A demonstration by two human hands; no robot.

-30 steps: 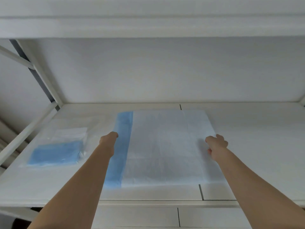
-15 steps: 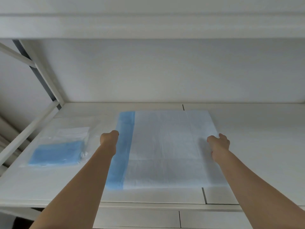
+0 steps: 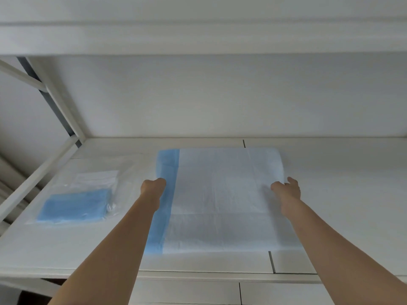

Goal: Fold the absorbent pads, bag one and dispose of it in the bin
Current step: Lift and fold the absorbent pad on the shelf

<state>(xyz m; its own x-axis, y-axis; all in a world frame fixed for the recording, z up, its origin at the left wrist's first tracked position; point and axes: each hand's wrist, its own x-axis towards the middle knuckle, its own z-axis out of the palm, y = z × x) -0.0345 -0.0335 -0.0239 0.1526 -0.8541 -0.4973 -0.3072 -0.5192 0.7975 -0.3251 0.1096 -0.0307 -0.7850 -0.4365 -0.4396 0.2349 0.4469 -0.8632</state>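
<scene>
Pad (image 3: 220, 194) lies spread at centre frame on the shelf (image 3: 341, 194). Your left hand (image 3: 153, 187), fisted, grips its blue left edge; your right hand (image 3: 286, 189), loosely curled, pinches the right edge. Folding appears unfinished. At left, a second folded pad (image 3: 72, 206) already sits inside a clear bag (image 3: 123, 188); disposal remains.

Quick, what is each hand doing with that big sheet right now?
Left hand: closed in a grip on the blue edge of the absorbent pad.
Right hand: on the pad's right edge, fingers partly spread; grip cannot be told.
</scene>
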